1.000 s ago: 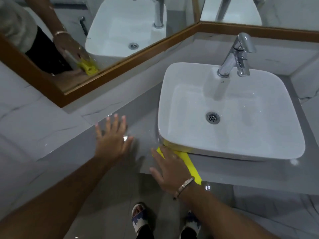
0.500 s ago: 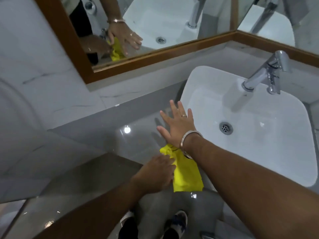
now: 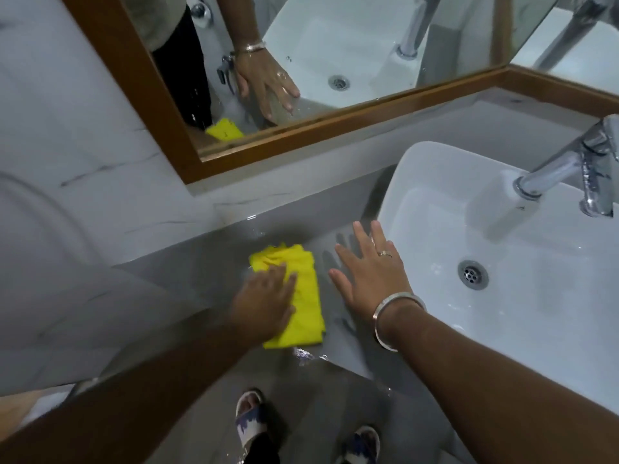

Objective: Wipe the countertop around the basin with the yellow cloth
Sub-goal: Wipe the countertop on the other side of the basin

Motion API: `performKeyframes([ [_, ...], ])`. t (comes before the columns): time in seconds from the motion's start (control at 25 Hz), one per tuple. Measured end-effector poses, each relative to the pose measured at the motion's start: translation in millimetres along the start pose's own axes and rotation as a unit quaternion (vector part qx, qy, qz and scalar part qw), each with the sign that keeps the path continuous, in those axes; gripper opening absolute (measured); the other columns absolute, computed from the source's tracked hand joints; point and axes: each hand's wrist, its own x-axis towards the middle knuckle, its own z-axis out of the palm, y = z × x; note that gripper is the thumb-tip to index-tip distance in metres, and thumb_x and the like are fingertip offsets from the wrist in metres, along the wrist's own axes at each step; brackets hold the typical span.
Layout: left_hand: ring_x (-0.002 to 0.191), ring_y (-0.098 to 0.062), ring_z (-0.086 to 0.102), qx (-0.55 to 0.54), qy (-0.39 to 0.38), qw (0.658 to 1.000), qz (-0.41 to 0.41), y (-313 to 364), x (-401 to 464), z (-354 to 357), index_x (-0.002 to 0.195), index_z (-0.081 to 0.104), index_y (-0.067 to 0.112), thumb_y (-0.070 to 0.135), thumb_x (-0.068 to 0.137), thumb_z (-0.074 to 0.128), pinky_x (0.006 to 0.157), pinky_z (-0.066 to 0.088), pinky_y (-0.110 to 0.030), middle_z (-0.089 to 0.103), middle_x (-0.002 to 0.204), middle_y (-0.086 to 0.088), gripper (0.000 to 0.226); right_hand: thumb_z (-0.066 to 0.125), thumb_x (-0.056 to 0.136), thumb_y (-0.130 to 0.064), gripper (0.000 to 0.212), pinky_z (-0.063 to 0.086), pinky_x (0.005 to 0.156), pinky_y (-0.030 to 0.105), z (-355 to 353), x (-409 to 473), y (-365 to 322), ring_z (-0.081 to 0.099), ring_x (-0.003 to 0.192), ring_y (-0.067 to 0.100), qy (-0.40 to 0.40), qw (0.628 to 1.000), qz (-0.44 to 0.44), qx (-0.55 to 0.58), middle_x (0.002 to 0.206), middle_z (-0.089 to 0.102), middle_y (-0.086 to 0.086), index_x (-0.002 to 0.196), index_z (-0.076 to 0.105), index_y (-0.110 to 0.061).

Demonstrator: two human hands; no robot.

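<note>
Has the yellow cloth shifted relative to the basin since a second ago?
Yes. The yellow cloth was tucked against the basin's front corner; it now lies farther left on the countertop, under the left hand.

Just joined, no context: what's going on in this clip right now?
A person is wiping a grey countertop left of a white basin. The left hand presses flat on a yellow cloth lying on the counter. The right hand, wearing a ring and a bangle, is spread flat on the counter between the cloth and the basin, not touching the cloth. The counter looks wet near its front edge. The tap shows no running water.
</note>
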Motion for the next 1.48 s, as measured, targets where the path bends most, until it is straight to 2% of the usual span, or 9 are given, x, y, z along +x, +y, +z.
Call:
performKeyframes([
  [0.12,0.122,-0.043,0.054,0.043,0.034,0.998,0.016,-24.9,19.5,-1.5,0.128,0.059,0.001,0.053,0.08,0.039,0.105,0.035,-0.049,0.057,0.132,-0.027,0.074,0.033,0.086,-0.054,0.055,0.044,0.097,0.055,-1.1,0.3,0.1,0.034,0.134,0.045,0.014,1.0,-0.005,0.0,0.143,0.047,0.018,0.117,0.064,-0.021],
  [0.32,0.141,-0.031,0.032,-0.221,0.084,0.97,0.05,79.1,67.7,-27.8,0.146,0.036,0.012,0.037,0.081,0.053,0.118,0.021,-0.042,0.039,0.152,-0.014,0.071,0.036,0.086,-0.051,0.049,0.046,0.096,0.052,1.5,1.0,2.7,0.034,0.134,0.047,0.014,1.0,-0.015,-0.022,0.139,0.051,0.017,0.113,0.065,-0.022],
  [0.44,0.143,-0.035,0.023,-0.116,0.096,0.981,0.124,64.8,93.2,-18.6,0.152,0.016,0.009,0.042,0.086,0.049,0.117,0.021,-0.055,0.029,0.156,-0.017,0.081,0.035,0.088,-0.053,0.053,0.051,0.09,0.05,2.8,3.4,2.5,0.038,0.131,0.048,0.026,0.999,-0.015,-0.026,0.137,0.053,0.018,0.117,0.065,-0.019],
  [0.64,0.136,-0.044,0.038,-0.091,0.136,0.974,-0.156,-45.9,86.8,14.0,0.14,0.042,-0.005,0.041,0.067,0.053,0.113,0.031,-0.053,0.04,0.146,-0.031,0.087,0.027,0.091,-0.056,0.06,0.048,0.093,0.05,-1.3,2.8,-2.0,0.037,0.133,0.046,0.012,0.999,0.003,-0.029,0.139,0.051,0.018,0.123,0.061,-0.018],
  [0.88,0.135,-0.039,0.038,-0.155,0.093,0.97,0.166,54.9,48.3,15.5,0.138,0.044,-0.002,0.042,0.07,0.056,0.115,0.022,-0.047,0.047,0.141,-0.025,0.081,0.032,0.087,-0.054,0.058,0.036,0.102,0.06,-4.7,6.3,-6.2,0.04,0.128,0.049,-0.03,0.996,0.011,-0.085,0.137,0.051,0.022,0.116,0.066,-0.017],
  [1.08,0.136,-0.042,0.039,-0.064,0.106,0.983,-0.134,-61.4,19.7,33.1,0.138,0.045,-0.004,0.054,0.084,0.049,0.113,0.028,-0.051,0.045,0.144,-0.027,0.08,0.03,0.08,-0.067,0.069,0.026,0.111,0.057,-11.9,0.9,-6.9,0.029,0.138,0.042,-0.054,0.995,0.012,-0.089,0.149,0.037,0.018,0.123,0.06,-0.024],
  [1.24,0.131,-0.049,0.042,-0.084,0.119,0.962,-0.231,-97.5,-36.7,42.3,0.138,0.04,-0.01,0.052,0.085,0.039,0.112,0.022,-0.051,0.042,0.142,-0.034,0.081,0.027,0.078,-0.071,0.07,0.023,0.111,0.055,-12.8,1.9,-7.1,0.026,0.14,0.04,-0.047,0.997,0.032,-0.045,0.15,0.037,0.014,0.121,0.062,-0.027],
  [1.4,0.138,-0.037,0.032,-0.103,0.131,0.986,0.025,-1.4,19.5,29.5,0.146,0.028,0.0,0.049,0.09,0.039,0.116,0.016,-0.044,0.046,0.145,-0.024,0.075,0.024,0.081,-0.071,0.074,0.029,0.108,0.055,-8.6,3.0,-6.1,0.029,0.137,0.044,-0.037,0.998,0.025,-0.035,0.145,0.043,0.019,0.116,0.066,-0.022],
  [1.48,0.137,-0.03,0.039,-0.109,0.047,0.992,0.052,-23.7,25.9,4.5,0.142,0.04,0.011,0.048,0.097,0.031,0.113,0.026,-0.036,0.047,0.146,-0.013,0.059,0.019,0.083,-0.071,0.077,0.031,0.107,0.056,-8.1,3.9,-5.3,0.03,0.135,0.046,-0.032,0.999,0.021,-0.029,0.143,0.045,0.02,0.115,0.067,-0.02],
])
